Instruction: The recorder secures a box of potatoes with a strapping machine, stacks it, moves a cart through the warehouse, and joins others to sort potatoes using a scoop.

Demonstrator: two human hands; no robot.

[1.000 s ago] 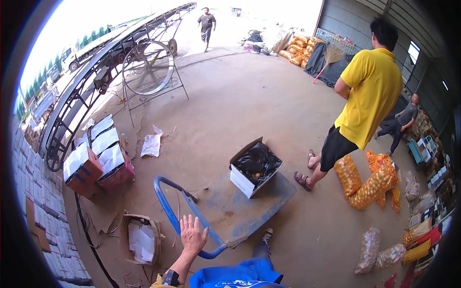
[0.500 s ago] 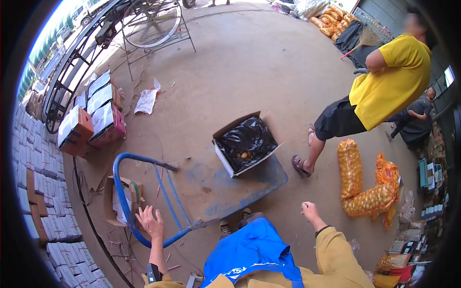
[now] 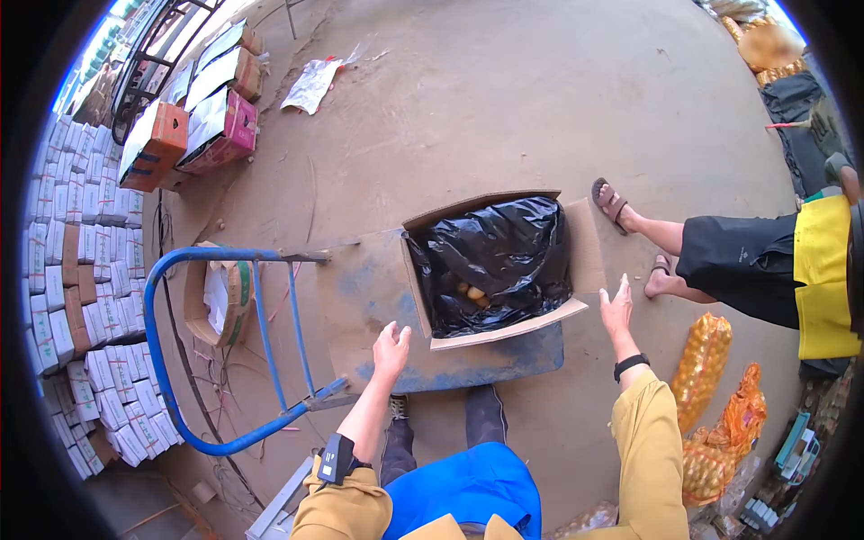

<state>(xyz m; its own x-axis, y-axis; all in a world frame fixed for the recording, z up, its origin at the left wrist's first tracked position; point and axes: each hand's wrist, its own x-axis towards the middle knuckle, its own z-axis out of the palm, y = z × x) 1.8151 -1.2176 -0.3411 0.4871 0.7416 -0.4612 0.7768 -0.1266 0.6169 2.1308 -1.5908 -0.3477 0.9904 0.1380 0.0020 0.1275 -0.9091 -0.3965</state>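
Open carton [image 3: 589,247] on scuffed blue cart [image 3: 360,297], dusty floor [image 3: 468,117], white stacks [image 3: 121,382].

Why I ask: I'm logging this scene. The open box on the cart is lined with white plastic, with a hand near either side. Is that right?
Not quite: the plastic in the box is black, as the head view shows. The box does sit open on the cart, left hand and right hand near either side.

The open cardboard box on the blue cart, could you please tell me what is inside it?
Inside the box lies black plastic with a few round yellowish items showing; whatever the plastic covers cannot be seen.
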